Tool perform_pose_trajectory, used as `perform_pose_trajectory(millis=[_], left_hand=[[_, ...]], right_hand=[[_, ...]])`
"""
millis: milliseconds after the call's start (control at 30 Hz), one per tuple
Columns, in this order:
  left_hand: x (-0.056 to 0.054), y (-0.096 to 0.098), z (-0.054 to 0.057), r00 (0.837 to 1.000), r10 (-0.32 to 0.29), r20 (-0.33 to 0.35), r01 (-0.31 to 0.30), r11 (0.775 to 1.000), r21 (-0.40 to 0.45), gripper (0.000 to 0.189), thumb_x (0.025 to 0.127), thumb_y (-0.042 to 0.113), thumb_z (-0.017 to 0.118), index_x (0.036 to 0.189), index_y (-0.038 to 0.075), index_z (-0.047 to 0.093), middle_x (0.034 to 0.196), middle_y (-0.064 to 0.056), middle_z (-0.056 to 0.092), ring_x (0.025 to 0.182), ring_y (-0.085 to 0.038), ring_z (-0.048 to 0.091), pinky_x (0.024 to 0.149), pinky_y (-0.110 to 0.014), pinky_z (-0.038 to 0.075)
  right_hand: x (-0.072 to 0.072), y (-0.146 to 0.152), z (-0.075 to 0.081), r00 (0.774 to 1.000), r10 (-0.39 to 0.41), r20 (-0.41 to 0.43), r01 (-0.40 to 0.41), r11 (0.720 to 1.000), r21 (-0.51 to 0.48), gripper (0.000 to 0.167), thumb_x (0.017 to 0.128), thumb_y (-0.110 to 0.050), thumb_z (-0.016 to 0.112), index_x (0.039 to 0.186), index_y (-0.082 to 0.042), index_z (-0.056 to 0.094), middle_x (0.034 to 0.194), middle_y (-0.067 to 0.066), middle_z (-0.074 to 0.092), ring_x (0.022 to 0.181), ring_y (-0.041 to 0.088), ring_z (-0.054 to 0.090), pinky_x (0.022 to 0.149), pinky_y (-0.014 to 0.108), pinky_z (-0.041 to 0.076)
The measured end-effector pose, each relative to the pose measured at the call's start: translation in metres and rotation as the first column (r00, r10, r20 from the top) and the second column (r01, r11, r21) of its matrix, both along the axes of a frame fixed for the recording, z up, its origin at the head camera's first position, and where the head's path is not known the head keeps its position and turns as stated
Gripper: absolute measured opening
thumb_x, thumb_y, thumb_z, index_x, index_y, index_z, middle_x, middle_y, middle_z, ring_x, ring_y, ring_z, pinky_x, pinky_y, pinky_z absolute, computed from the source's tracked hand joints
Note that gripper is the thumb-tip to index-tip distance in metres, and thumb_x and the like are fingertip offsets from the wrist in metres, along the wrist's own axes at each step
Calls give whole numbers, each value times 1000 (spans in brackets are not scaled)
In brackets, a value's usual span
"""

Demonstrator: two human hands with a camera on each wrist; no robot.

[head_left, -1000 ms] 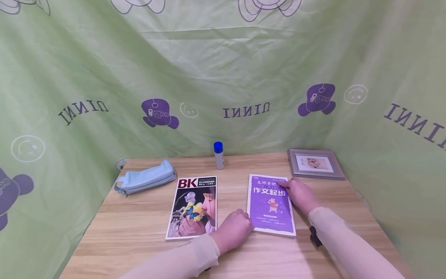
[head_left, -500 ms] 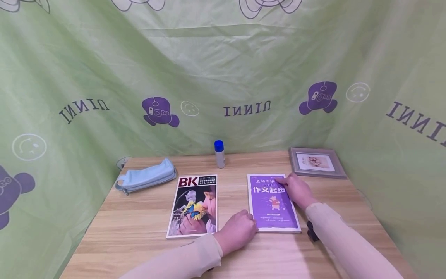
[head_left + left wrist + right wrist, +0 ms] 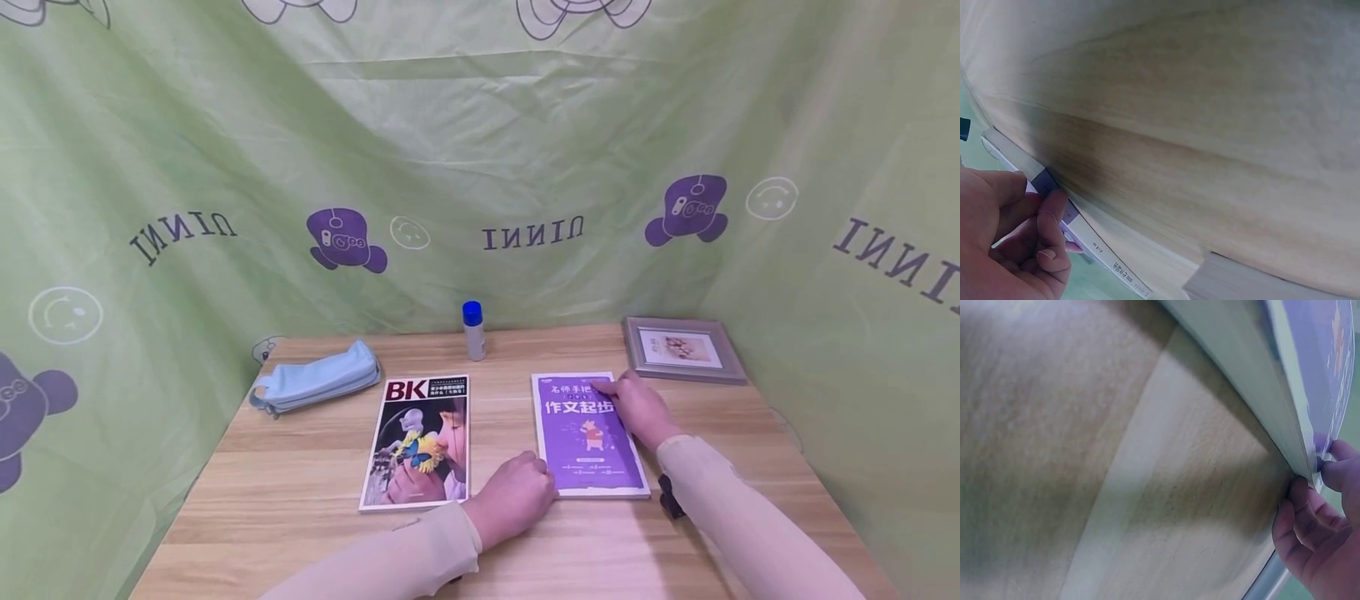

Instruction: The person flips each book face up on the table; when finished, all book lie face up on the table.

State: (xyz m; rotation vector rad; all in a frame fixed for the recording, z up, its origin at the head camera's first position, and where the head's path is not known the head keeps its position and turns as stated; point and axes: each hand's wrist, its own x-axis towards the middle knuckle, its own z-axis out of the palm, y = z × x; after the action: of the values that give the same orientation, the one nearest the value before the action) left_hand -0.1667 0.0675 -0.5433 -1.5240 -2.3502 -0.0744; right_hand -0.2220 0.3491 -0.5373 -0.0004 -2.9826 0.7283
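Observation:
A purple paperback book (image 3: 588, 429) with white Chinese lettering and a cartoon figure lies flat, cover up, on the right half of the table. At its lower left corner, my left hand (image 3: 513, 498) holds the edge; the left wrist view shows curled fingers at the white and purple spine (image 3: 1100, 250). My right hand (image 3: 643, 407) pinches the upper right edge, thumb over the cover. In the right wrist view its other fingers bend against the page edges (image 3: 1241, 375). To the left lies a magazine (image 3: 416, 446) marked BK, with a butterfly on its cover.
Along the back of the wooden table (image 3: 255, 533) stand a blue-capped glue stick (image 3: 473, 333) and, at right, a grey picture frame (image 3: 682, 350) lying flat. A light blue pencil case (image 3: 318, 379) is at the back left. A green printed curtain (image 3: 450, 150) surrounds the table.
The purple book's lower end has swung slightly to the right, so it sits straighter. My left hand has shifted a little right with it, and the right hand keeps its hold.

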Motion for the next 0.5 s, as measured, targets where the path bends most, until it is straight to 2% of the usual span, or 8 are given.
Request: perform_pose_trajectory(millis=[133,333,500], left_hand=[[-1,0,2,1000,-6,19,6,1000,-4,18,95,24,77,79,17,80,72,6,65,63,-7,46,61,-19,45],[0,-1,4,1000,-5,8,5,1000,-12,18,94,24,77,77,17,79,72,7,64,63,-7,46,61,-19,44],[-1,-1,4,999,20,30,-20,1000,-11,21,94,27,77,75,18,79,71,8,63,63,-7,46,60,-19,44]], right_hand=[[-1,1,-2,1000,-8,3,8,1000,-28,35,102,-3,57,133,-11,71,99,16,56,80,26,56,72,43,53],[-2,0,0,1000,-13,10,14,999,-36,36,101,-1,58,133,-11,71,101,17,57,81,27,57,74,45,54],[-2,-4,0,1000,-9,11,9,1000,4,42,97,2,58,136,-11,69,106,20,56,84,30,59,77,50,55]])
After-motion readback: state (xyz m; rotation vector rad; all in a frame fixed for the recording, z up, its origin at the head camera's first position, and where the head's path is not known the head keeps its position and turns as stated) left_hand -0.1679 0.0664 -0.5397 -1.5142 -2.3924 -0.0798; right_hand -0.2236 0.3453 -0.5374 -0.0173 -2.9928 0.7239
